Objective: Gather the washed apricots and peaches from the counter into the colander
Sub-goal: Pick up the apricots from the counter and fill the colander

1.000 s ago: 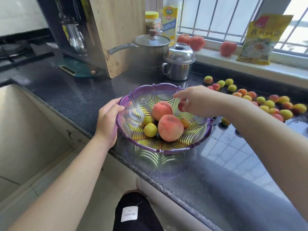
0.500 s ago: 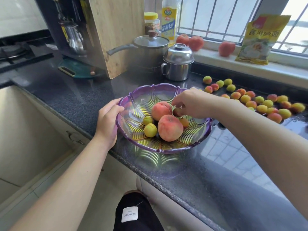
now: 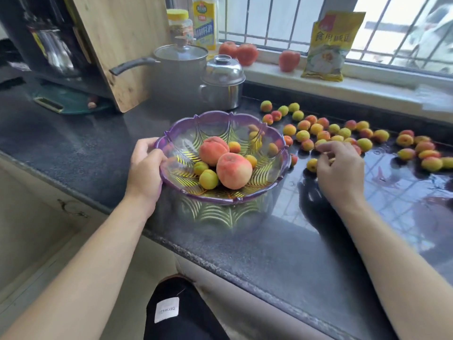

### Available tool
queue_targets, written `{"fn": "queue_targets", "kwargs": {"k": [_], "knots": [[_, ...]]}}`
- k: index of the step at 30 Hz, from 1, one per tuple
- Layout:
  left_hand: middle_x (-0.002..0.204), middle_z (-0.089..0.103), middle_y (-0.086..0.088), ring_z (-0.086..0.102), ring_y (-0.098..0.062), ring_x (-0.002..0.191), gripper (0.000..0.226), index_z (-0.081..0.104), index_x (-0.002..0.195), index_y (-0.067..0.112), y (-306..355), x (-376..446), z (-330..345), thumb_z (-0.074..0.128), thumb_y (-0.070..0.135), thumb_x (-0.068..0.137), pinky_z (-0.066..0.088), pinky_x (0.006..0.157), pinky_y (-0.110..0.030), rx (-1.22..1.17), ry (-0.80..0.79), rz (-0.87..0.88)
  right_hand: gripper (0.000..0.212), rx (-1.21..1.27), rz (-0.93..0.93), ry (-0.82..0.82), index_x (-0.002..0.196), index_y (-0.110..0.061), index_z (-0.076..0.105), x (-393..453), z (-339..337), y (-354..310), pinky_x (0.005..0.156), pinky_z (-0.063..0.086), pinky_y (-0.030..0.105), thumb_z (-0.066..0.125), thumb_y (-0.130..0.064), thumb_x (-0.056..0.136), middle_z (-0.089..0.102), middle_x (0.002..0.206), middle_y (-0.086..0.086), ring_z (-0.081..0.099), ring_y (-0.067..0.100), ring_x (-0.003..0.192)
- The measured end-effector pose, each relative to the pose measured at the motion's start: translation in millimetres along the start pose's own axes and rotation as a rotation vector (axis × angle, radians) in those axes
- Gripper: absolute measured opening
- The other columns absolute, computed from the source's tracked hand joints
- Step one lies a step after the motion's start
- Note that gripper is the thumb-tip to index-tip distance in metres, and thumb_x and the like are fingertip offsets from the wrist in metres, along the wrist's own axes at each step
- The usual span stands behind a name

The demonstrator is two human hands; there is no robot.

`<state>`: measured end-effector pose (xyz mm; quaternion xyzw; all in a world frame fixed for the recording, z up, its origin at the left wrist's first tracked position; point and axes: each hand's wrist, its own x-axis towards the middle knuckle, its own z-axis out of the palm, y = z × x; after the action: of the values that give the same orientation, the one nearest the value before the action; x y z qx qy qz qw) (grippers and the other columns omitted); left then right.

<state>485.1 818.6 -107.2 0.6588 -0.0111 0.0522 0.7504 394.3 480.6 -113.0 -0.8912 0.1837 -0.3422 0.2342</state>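
Your left hand [image 3: 144, 168] gripped the near-left rim of the colander [image 3: 282, 146], thumb over the edge, forearm coming up from lower left. Your right hand [image 3: 340, 173] was out over the wet surface [image 3: 318, 241] just right of the colander, palm down, fingers curled among the loose apricots [image 3: 343, 133]; I could not tell whether they pinched one. One apricot [image 3: 311, 165] lay touching the fingertips. Inside the colander sat two peaches [image 3: 234, 171] and several small apricots. Behind stood a lidded pot [image 3: 181, 67], a steel mug [image 3: 221, 84] and a leaning cutting board [image 3: 122, 45].
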Motion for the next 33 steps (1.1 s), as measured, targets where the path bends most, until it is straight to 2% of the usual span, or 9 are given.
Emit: {"fn": "queue_targets", "kwargs": {"k": [3,7,12,15,19,20,23,28,33], "knots": [[0.096,0.07,0.003,0.069,-0.005,0.074,0.03,0.062,0.111,0.017,-3,-8,11,0.043,-0.001,0.097,0.055,0.067,-0.025,-0.068,0.03,-0.043,0.022,-0.115,-0.133,-0.091,0.114,-0.008,0.071,-5,6,2,0.094,0.035,0.03,0.067,-0.013,0.092,0.067,0.113,0.009,0.049,0.027,0.107],[0.097,0.073,0.002,0.074,-0.005,0.08,0.031,0.063,0.116,0.014,-4,-11,10,0.043,-0.003,0.1,0.059,0.066,-0.021,-0.088,0.044,-0.042,0.031,-0.27,-0.249,-0.145,0.117,-0.016,0.069,-3,18,-2,0.105,0.036,0.052,0.068,-0.035,0.093,0.07,0.111,0.006,0.051,0.032,0.112],[0.099,0.076,0.001,0.075,-0.01,0.089,0.033,0.064,0.123,0.01,-4,-12,9,0.043,-0.003,0.101,0.06,0.071,-0.023,-0.083,0.059,-0.04,0.027,-0.36,-0.223,-0.194,0.114,-0.021,0.07,2,29,-9,0.118,0.021,0.055,0.062,-0.039,0.095,0.072,0.105,0.004,0.052,0.031,0.112],[0.098,0.076,0.001,0.076,-0.011,0.089,0.032,0.065,0.124,0.009,-2,-13,9,0.046,-0.001,0.101,0.061,0.071,-0.025,-0.081,0.065,-0.034,0.024,-0.149,-0.19,-0.099,0.113,-0.017,0.071,1,20,-7,0.106,0.036,0.046,0.071,-0.028,0.092,0.072,0.102,0.005,0.053,0.027,0.103],[0.095,0.077,0.0,0.076,-0.014,0.089,0.032,0.069,0.119,0.01,-2,-13,10,0.048,-0.003,0.099,0.061,0.07,-0.027,-0.104,0.08,-0.036,0.024,0.221,-0.017,-0.04,0.115,-0.019,0.068,5,-1,-10,0.08,0.037,0.008,0.072,-0.019,0.091,0.068,0.103,0.001,0.054,0.014,0.095],[0.096,0.077,-0.001,0.075,-0.015,0.09,0.033,0.069,0.119,0.01,-2,-13,10,0.048,-0.003,0.098,0.061,0.07,-0.027,-0.105,0.081,-0.035,0.022,0.305,0.027,-0.03,0.112,-0.022,0.066,8,-7,-12,0.081,0.041,0.007,0.072,-0.022,0.092,0.068,0.102,-0.002,0.058,0.013,0.094],[0.099,0.076,-0.001,0.073,-0.017,0.093,0.034,0.071,0.117,0.013,-2,-11,9,0.047,-0.003,0.098,0.06,0.071,-0.026,-0.104,0.082,-0.029,0.019,0.383,0.067,-0.03,0.11,-0.024,0.065,19,-29,-31,0.087,0.054,0.029,0.069,-0.032,0.093,0.069,0.102,-0.007,0.066,0.012,0.095],[0.104,0.076,-0.002,0.073,-0.017,0.097,0.034,0.071,0.12,0.014,-3,-11,8,0.047,0.0,0.099,0.061,0.074,-0.029,-0.066,0.07,-0.024,0.035,0.223,-0.091,-0.564,0.128,-0.028,0.059,50,-50,-98,0.083,0.057,0.032,0.068,-0.032,0.094,0.072,0.102,-0.009,0.071,0.009,0.09],[0.105,0.077,-0.004,0.074,-0.016,0.095,0.035,0.07,0.124,0.01,-6,-10,7,0.047,-0.002,0.099,0.061,0.071,-0.026,-0.075,0.07,-0.017,0.018,-0.083,-0.22,-0.767,0.111,-0.027,0.069,70,-13,-133,0.074,0.06,0.03,0.066,-0.026,0.093,0.071,0.098,-0.005,0.072,0.009,0.079]]}}
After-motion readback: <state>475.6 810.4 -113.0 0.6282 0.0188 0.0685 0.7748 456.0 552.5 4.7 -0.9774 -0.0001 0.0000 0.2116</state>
